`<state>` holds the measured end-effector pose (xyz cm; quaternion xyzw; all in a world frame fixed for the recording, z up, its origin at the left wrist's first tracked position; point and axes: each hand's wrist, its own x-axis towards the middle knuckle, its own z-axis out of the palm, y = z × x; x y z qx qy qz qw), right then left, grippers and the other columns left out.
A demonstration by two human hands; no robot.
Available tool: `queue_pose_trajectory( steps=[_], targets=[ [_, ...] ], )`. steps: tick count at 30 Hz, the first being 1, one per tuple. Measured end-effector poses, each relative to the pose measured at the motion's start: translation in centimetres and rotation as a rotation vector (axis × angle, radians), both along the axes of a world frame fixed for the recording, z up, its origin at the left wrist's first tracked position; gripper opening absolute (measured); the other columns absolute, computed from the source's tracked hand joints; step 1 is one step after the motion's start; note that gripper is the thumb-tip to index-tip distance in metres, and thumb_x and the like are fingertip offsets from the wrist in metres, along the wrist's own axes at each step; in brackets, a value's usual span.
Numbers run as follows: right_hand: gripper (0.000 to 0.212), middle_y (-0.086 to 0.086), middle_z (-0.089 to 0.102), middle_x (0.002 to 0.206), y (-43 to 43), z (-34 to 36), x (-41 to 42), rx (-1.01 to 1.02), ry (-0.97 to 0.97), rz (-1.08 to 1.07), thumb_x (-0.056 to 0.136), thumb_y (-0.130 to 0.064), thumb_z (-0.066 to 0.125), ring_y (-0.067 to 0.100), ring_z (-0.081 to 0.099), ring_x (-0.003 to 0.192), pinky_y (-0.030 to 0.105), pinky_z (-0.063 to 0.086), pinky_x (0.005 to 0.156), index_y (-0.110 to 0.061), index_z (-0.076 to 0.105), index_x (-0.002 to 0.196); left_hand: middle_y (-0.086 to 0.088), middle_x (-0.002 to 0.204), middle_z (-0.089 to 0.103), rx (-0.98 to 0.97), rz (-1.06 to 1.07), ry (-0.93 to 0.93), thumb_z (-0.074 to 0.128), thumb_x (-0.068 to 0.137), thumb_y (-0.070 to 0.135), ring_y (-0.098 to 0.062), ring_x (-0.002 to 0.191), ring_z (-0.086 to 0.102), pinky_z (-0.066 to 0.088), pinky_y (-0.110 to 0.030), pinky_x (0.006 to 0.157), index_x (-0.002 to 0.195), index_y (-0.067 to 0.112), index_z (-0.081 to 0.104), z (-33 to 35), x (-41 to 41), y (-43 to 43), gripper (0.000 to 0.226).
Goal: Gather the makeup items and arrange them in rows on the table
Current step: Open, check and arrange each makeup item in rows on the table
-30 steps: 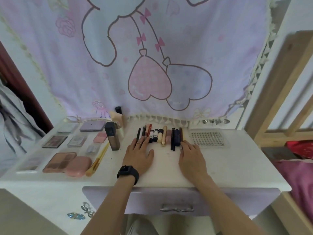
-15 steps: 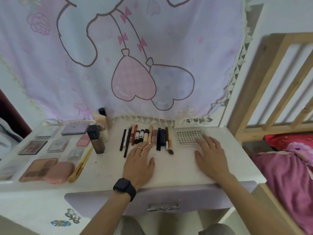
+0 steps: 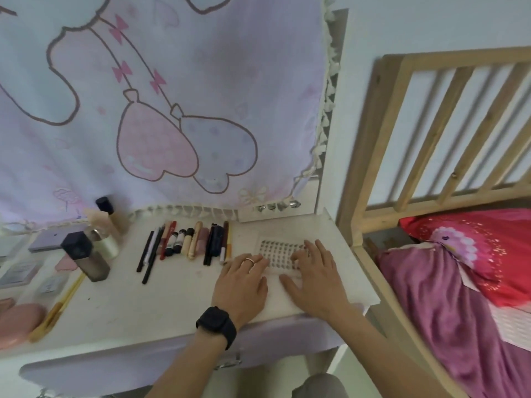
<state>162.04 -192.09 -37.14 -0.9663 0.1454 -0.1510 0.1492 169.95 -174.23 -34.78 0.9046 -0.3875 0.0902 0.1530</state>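
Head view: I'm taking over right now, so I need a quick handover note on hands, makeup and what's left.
Left hand and right hand: both flat, resting on the dotted clear sheet at the table's right end.
Done: pens and tubes in a row mid-table, palettes in rows at left, bottles between.
Left: probably squaring the sheet beside the pens.

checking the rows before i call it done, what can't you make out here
Head view, dotted sheet: its near part is covered by the left hand and the right hand; the dots are too small to identify.
Head view, palettes and pink compact: cut off by the left edge.
Head view, pens: labels too small to read.
Head view, drawer handle: partly hidden by the left forearm.
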Motion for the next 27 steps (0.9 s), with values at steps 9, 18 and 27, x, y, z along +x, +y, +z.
queue_pose_trajectory(
  steps=[9, 18, 27],
  targets=[
    [0.085, 0.017, 0.009, 0.165, -0.5, -0.2, 0.5, 0.099, 0.088, -0.015, 0.085, -0.074, 0.048, 0.032, -0.004, 0.155, 0.05, 0.003, 0.125, -0.016, 0.032, 0.146, 0.003, 0.144, 0.054, -0.027, 0.007, -0.009, 0.056, 0.097, 0.023, -0.02, 0.134, 0.048, 0.039, -0.037, 0.108, 0.141, 0.018, 0.054, -0.8, -0.6, 0.0, 0.044],
    [0.097, 0.014, 0.037, 0.146, 0.1, 1.6, -1.4, 0.108, 0.098, -0.121, 0.073, -0.09, 0.039, 0.033, 0.028, 0.134, 0.044, 0.031, 0.112, -0.028, 0.037, 0.148, 0.008, 0.159, 0.03, -0.17, 0.005, 0.241, 0.051, 0.098, 0.025, -0.011, 0.145, 0.026, 0.033, -0.03, 0.114, 0.149, 0.029, 0.036, 0.3, -1.0, 1.2, 0.053],
    [0.074, -0.016, 0.07, 0.115, 3.8, 7.4, -4.2, 0.831, -0.101, 0.018, 0.057, -0.097, 0.059, -0.002, 0.062, 0.109, 0.031, 0.047, 0.102, -0.051, 0.067, 0.114, 0.006, 0.14, 0.051, -0.892, -0.074, 1.188, 0.081, 0.061, 0.068, -0.014, 0.123, 0.058, 0.046, -0.036, 0.105, 0.147, 0.049, 0.029, 6.5, -1.0, 3.6, 0.102]
  ],
)
